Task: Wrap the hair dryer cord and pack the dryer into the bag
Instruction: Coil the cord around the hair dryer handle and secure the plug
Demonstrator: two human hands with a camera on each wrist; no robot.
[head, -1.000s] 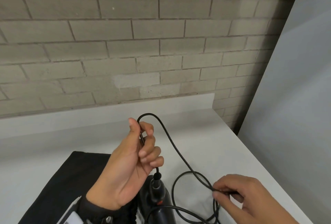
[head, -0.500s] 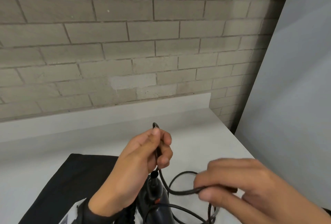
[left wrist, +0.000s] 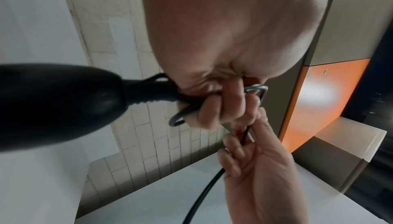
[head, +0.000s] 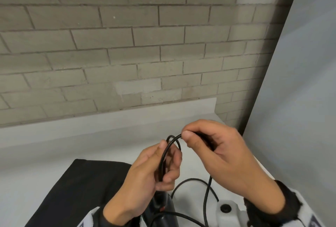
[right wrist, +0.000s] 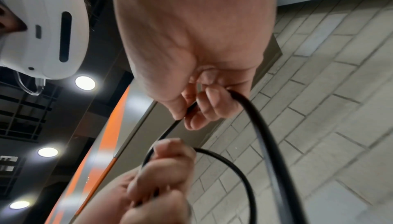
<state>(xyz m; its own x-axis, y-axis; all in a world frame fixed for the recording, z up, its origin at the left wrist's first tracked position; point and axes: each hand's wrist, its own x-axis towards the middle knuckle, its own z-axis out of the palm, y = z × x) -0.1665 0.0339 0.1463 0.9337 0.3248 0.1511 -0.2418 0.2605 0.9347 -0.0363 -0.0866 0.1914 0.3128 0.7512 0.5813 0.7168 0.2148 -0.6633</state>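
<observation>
My left hand point(head: 160, 165) holds folded loops of the thin black cord point(head: 164, 156) above the black hair dryer point(head: 163, 214), whose handle end sits low in the head view. In the left wrist view the dryer's handle point(left wrist: 53, 103) and strain relief run into that fist, with a metal hanging loop point(left wrist: 257, 89) beside the fingers. My right hand point(head: 214, 146) pinches the cord point(right wrist: 251, 110) between thumb and forefinger just above the left hand. Slack cord point(head: 207, 201) hangs down to the white table. The black bag point(head: 76, 190) lies flat at the left.
A white counter point(head: 91, 145) runs to a brick wall point(head: 127, 45). A grey panel point(head: 300, 99) closes the right side. A white wrist camera mount point(head: 225, 210) shows at the bottom.
My right hand has risen from the table with the cord and come up to the left hand, laying another loop over it. The left hand has stayed in place.
</observation>
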